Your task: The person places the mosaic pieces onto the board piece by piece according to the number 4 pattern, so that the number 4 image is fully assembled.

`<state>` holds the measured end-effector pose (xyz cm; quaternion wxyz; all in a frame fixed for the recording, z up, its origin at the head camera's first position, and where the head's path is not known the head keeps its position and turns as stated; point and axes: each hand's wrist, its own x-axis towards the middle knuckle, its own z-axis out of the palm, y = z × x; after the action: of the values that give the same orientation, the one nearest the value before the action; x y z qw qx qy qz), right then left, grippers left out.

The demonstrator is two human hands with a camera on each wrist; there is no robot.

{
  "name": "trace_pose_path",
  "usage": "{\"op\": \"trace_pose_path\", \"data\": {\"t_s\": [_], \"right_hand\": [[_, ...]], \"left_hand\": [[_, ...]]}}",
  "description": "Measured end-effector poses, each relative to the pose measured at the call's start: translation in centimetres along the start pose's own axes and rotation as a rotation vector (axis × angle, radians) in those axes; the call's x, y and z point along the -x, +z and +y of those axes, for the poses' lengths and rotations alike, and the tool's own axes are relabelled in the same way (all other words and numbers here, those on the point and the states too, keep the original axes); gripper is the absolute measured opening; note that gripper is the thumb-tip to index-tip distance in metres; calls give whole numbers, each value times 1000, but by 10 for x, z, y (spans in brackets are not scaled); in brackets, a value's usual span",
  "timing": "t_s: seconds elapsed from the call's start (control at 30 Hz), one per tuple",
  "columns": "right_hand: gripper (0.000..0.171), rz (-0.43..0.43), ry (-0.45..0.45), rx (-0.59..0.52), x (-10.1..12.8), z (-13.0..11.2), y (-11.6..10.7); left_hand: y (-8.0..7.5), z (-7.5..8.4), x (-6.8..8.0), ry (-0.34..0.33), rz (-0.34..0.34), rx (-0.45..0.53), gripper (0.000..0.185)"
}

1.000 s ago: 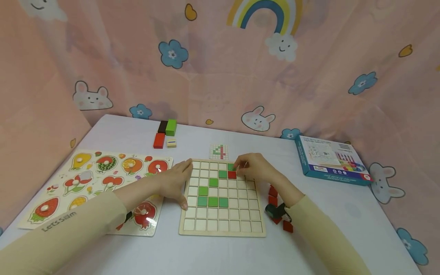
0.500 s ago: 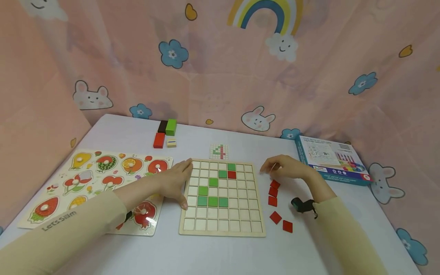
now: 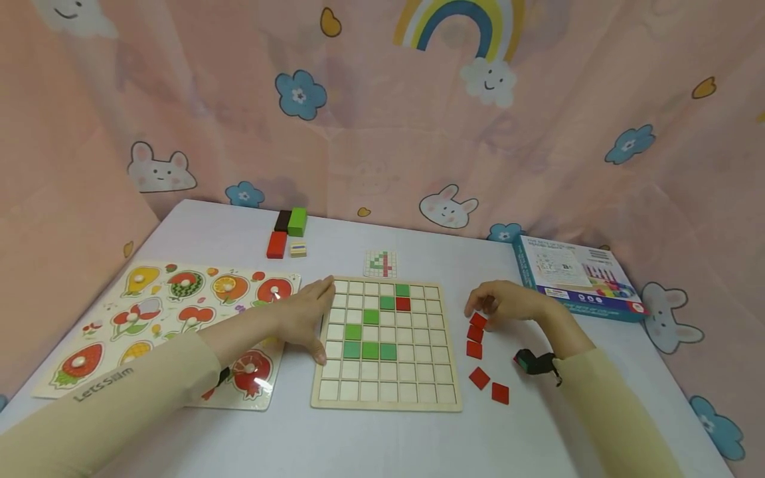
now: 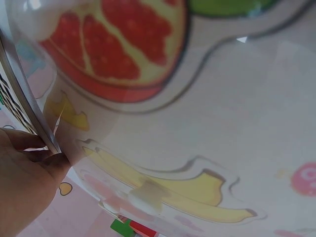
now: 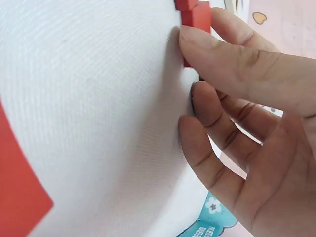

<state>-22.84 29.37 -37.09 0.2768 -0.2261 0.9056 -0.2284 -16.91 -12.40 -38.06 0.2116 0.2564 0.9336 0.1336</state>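
- Workpiece: a thin square red tile (image 3: 477, 320), apparently painted wood. It lies right of the board, at the far end of the loose red tiles (image 3: 474, 350).
- My right hand (image 3: 503, 302): thumb and forefinger narrow, pinching this tile; the other fingers curl loosely, holding nothing.
- Handling (judged): light, stiff, hard to break; smooth faces may slip. Grip opposite edges, keeping the faces level.
- My left hand (image 3: 303, 317): thumb and fingers spread wide, touching the left edge of the pale square wooden grid board (image 3: 388, 406).
- Board: rigid, divided into square cells by thin raised ribs; some hold flat green tiles (image 3: 370, 350), one a red tile.
- Table covering: white cloth (image 5: 98, 89), finely ribbed.
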Motion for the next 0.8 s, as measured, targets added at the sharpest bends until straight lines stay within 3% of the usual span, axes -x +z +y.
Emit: {"op": "trace_pose_path", "data": {"t_s": [0.47,0.8], "right_hand": [[20,85,11,53,-2,2,1],[5,199,-28,4,-8,-7,-1]], "left_hand": [[-1,1,0,-9,-7,-5,134],[-1,1,0,1,-8,2,134]]}}
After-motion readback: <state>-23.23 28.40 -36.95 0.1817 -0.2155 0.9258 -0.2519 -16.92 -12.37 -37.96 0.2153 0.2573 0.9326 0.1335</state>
